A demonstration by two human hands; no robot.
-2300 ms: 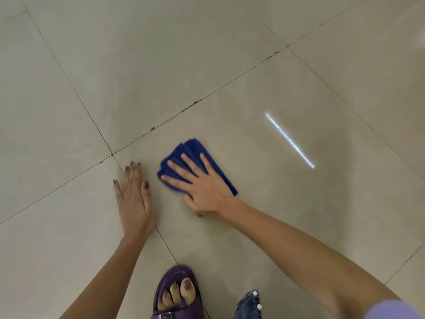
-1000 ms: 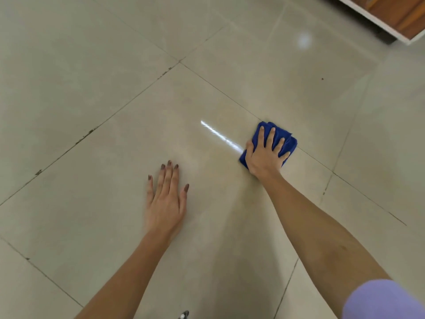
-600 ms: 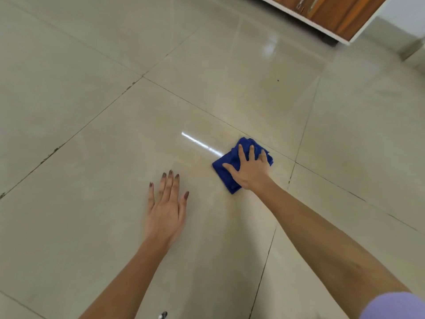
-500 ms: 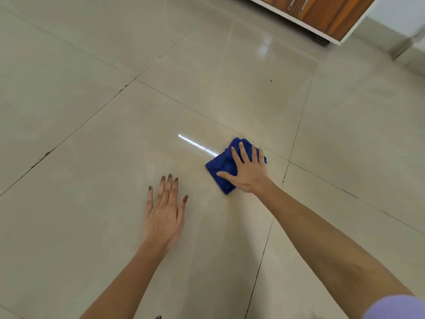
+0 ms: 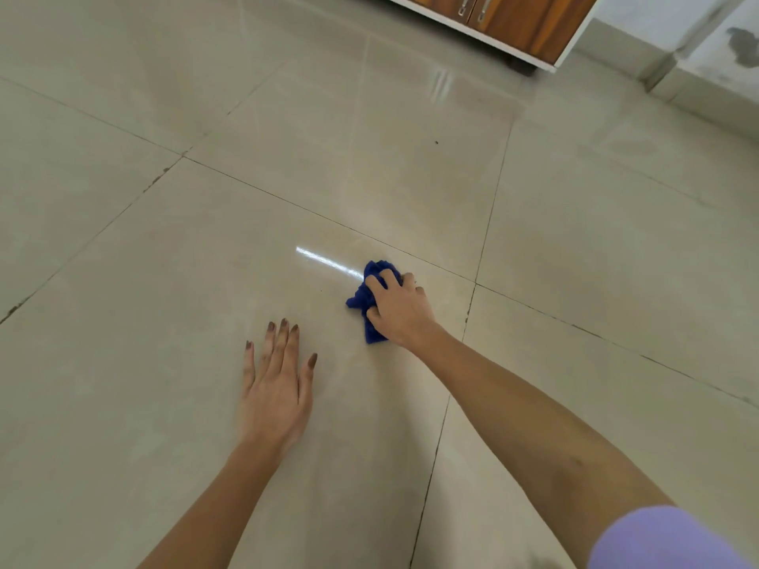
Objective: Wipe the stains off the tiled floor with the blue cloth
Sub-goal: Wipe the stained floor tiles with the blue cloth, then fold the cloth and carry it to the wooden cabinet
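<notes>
**Bunched cloth, braced palm: working the tile near the grout cross**

The right hand (image 5: 400,308) is closed around the blue cloth (image 5: 366,299), fingers curled over the top and the fabric gathered into a wad that pokes out on the side toward the left hand. The cloth sits on the tiled floor (image 5: 164,260), on the same large tile as the left hand, just short of the grout line (image 5: 431,262) that runs across beyond it and near the spot where four tiles meet. A bright streak of reflected light (image 5: 324,260) ends at the cloth's far edge.

To do this step well, my judgement is that the wad should be flattened somewhat so more fabric meets the tile, with pressure coming from the palm and not the fingertips alone. Short overlapping strokes would suit better than one long sweep, and the dark specks along the grout probably need the cloth's edge pushed into the seam. No distinct stain shows under or beside the cloth, so how much is left here is hard to tell.

The right arm reaches forward, nearly straight, with a lilac sleeve (image 5: 665,540) at the shoulder end. The left hand (image 5: 277,388) lies flat and empty on the tile, fingers together and pointing forward, thumb out, apparently propping up the body
</notes>
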